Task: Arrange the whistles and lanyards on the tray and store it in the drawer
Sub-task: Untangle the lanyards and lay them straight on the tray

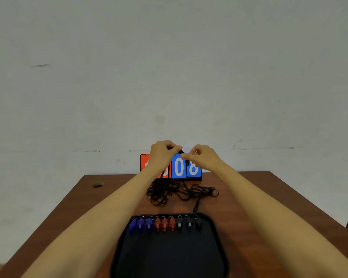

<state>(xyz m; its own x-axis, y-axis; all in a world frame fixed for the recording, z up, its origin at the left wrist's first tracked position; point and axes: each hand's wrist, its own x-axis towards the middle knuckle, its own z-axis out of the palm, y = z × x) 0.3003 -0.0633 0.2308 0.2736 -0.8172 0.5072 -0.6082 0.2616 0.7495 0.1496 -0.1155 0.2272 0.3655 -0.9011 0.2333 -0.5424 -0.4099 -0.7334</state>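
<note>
A black tray (169, 255) lies at the near edge of the brown table. Along its far rim stand three blue whistles (141, 224), three red whistles (164, 223) and three black whistles (189, 223) in one row. Beyond the tray a tangle of black lanyards (179, 192) lies on the table. Both hands are raised above that tangle. My left hand (162, 155) and my right hand (203, 157) each pinch one black lanyard (181, 151) stretched between them, and a short end hangs down below it.
A flip scoreboard (179, 167) with red and blue number cards stands at the table's far edge against the pale wall. A round cable hole (97, 185) is at the far left of the table (269, 207).
</note>
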